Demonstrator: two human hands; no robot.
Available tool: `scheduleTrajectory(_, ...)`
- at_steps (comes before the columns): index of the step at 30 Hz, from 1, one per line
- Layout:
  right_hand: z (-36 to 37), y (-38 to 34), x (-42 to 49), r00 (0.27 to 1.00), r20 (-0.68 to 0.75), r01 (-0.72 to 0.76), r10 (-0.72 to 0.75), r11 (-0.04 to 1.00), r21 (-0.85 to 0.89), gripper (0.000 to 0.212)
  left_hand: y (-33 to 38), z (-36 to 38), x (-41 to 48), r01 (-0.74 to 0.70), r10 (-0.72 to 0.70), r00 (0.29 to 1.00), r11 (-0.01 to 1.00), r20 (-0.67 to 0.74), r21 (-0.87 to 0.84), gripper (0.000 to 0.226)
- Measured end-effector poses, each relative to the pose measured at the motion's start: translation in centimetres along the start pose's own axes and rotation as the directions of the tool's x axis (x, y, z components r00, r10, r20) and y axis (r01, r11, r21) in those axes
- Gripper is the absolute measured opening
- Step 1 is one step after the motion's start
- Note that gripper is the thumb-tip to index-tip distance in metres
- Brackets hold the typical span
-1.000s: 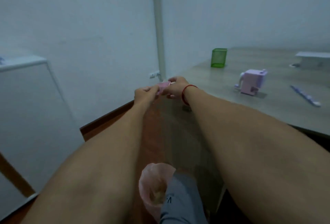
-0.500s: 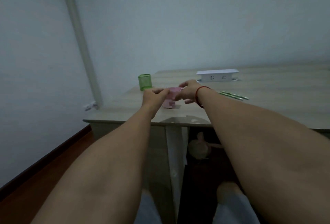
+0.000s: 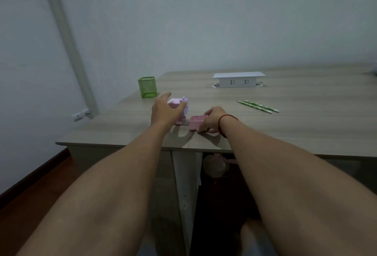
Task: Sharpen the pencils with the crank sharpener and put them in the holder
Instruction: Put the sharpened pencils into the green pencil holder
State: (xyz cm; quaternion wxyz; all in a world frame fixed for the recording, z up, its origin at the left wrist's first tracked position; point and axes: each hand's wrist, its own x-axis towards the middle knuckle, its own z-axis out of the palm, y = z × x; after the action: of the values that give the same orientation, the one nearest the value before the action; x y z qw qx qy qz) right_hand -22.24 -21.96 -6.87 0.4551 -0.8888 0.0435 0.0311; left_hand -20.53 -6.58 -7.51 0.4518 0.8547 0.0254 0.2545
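Near the middle of the frame our left hand [image 3: 163, 111] curls over the top of the pink crank sharpener [image 3: 180, 107], fingers spread and seemingly resting on it, though we cannot tell how firmly it grips. Just right of it, our right hand [image 3: 211, 118] pinches the small pink shavings drawer [image 3: 196, 122], which sits on the worktop [image 3: 285, 129] just beside the sharpener body. We judge the drawer is about to be slid back in; if it goes in skewed it could jam, or push the light sharpener away unless the left hand braces it. Two green pencils [image 3: 258, 106] lie well apart to the right, and the green mesh holder [image 3: 147, 87] stands at upper left, no pencils showing above its rim.
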Motion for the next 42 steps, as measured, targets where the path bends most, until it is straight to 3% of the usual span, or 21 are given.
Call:
scheduleTrajectory(3, 0.7, 0.1, 1.3, 0.999, -0.035, 0.022, -0.023, 0.999, -0.041, 0.053, -1.1, 1.4, 0.6, -0.010, 0.009, 0.999, 1.000, 0.038, 0.022, 0.072)
scheduleTrajectory(7, 1.1, -0.2, 2.5, 0.998, -0.031, 0.049, -0.049, 0.999, -0.014, 0.055, -1.6, 2.3, 1.3, -0.025, 0.028, 0.998, 0.999, -0.061, 0.045, 0.060)
scheduleTrajectory(12, 1.8, -0.1, 3.6, 0.998, -0.022, 0.064, -0.062, 0.996, 0.062, 0.073, -2.4, 1.9, 1.9, -0.025, 0.025, 0.995, 1.000, -0.101, 0.002, 0.055)
scheduleTrajectory(21, 2.3, -0.7, 3.8, 0.999, -0.006, 0.049, -0.048, 0.999, 0.024, 0.070, -3.2, 1.9, 2.3, -0.037, 0.034, 0.990, 0.999, -0.133, -0.024, 0.056)
scheduleTrajectory(31, 3.4, -0.5, 4.9, 0.995, -0.077, 0.068, -0.057, 0.988, 0.138, 0.071, -3.8, 1.6, 2.8, -0.051, 0.049, 0.994, 0.998, -0.101, -0.022, 0.060)
scheduleTrajectory(37, 3.7, -0.2, 4.7, 0.990, -0.034, 0.142, -0.139, 0.978, 0.155, 0.070, -4.0, 1.4, 3.0, -0.049, 0.057, 0.988, 0.997, -0.141, 0.062, 0.058)
scheduleTrajectory(42, 4.6, -0.6, 4.8, 0.983, -0.032, 0.186, -0.183, 0.973, 0.135, 0.063, -4.1, 1.2, 2.7, -0.159, 0.170, 0.983, 0.977, -0.071, 0.140, 0.056)
